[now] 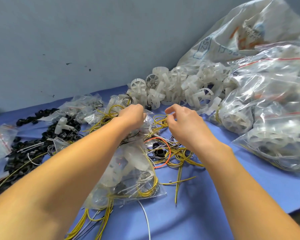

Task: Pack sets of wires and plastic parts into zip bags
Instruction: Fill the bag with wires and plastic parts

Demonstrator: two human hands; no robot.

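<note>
1. Pinching a yellow wire coil (160,119), right hand (184,123) fingers narrow, thumb against forefinger; likely lifting one set out of the tangle.
2. Left hand (132,115) fingers curl on the zip bag (135,163) mouth, seemingly holding it ready; fingertips hidden.
3. White plastic parts (180,87) are heaped beyond, filled bags (275,118) to the right, all on the blue surface (232,179).

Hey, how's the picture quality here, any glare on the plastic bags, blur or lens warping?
Head view: white glare streaks the packed zip bags at right; the big sack behind them is blurred, its print unreadable; the wide lens tilts and bows the table and stretches both forearms; light is soft, shadows faint; the right hand pinching yellow wires is sharp.
</note>
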